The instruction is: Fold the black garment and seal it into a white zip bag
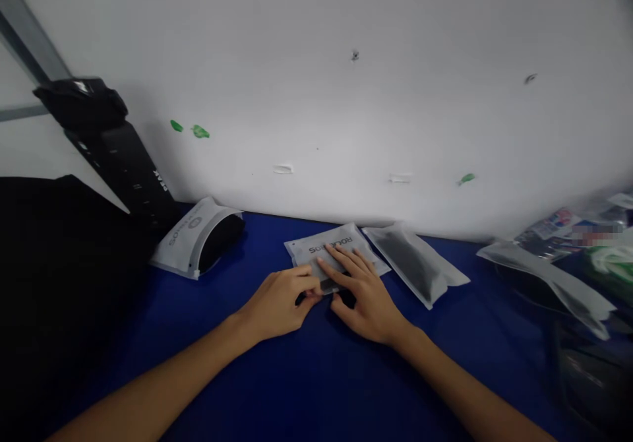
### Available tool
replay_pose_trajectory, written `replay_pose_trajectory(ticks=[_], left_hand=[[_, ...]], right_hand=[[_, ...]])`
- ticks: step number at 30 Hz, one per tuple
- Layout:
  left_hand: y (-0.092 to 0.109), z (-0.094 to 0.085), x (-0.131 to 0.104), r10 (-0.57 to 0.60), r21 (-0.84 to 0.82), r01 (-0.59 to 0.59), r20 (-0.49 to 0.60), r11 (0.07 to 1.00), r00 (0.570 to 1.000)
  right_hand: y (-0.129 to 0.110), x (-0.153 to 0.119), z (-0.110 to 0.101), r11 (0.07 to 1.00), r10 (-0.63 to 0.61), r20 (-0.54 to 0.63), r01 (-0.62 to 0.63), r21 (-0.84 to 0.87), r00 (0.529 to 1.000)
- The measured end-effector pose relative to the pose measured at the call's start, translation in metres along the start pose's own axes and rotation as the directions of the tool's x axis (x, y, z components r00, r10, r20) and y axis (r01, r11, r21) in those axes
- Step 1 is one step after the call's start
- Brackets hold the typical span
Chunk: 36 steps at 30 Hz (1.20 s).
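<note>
1. Two bare forearms come in from the bottom of the head view: the left forearm (182, 376) and the right forearm (459, 376), with the blue table (281, 389) spreading between them.
2. Left hand (279, 303): fingers curled in narrow, thumb and fingertips pinching the near edge of the middle bag (301, 247). Right hand (370, 303): fingers spread wide and laid over that same bag, thumb by its near edge.
3. The middle bag lies flat in front of the wall (316, 99), its dark lettering partly covered by the fingers. Its far corner comes close to the table's back edge, so there is little room behind it.
4. Blue surface shows between the middle bag and the left bag (185, 241), which gapes open around something black (222, 237). On the other side the gap is slim: the right bag (413, 257) sits just beside the middle one.
5. Well apart from these is the far-right bag (548, 284), near some clear plastic packets (558, 227) at the side.
6. Counted up: four frosted bags, two hands, three green marks (200, 131) on the wall, and one upright black box (133, 171) reading "PEAK". The packets overlap too much to count.
</note>
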<state>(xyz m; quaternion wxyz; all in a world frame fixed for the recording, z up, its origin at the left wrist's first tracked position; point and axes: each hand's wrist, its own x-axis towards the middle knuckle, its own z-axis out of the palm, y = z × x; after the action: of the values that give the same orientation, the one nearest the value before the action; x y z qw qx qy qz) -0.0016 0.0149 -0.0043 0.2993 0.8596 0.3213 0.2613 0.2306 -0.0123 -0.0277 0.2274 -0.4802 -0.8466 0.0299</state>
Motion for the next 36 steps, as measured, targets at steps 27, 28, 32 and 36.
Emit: replay_pose_trajectory(ticks=[27, 28, 32, 36], left_hand=[[0.007, -0.008, 0.001, 0.009, 0.112, -0.019, 0.092, 0.994, 0.996], [0.007, -0.009, 0.0, 0.01, 0.118, -0.021, 0.095, 0.993, 0.995], [0.006, -0.013, -0.001, 0.02, 0.144, -0.034, 0.097, 0.989, 0.995], [0.006, -0.019, -0.001, 0.01, 0.172, -0.026, 0.089, 0.985, 0.996]], right_hand=[[0.057, 0.003, -0.021, 0.992, -0.049, 0.023, 0.046, 0.118, 0.999], [0.061, 0.003, -0.019, 0.99, -0.036, 0.01, 0.034, 0.133, 0.999], [0.067, 0.001, -0.015, 0.966, -0.005, -0.011, 0.008, 0.257, 1.0], [0.069, -0.001, -0.013, 0.931, 0.053, -0.074, -0.022, 0.364, 0.996]])
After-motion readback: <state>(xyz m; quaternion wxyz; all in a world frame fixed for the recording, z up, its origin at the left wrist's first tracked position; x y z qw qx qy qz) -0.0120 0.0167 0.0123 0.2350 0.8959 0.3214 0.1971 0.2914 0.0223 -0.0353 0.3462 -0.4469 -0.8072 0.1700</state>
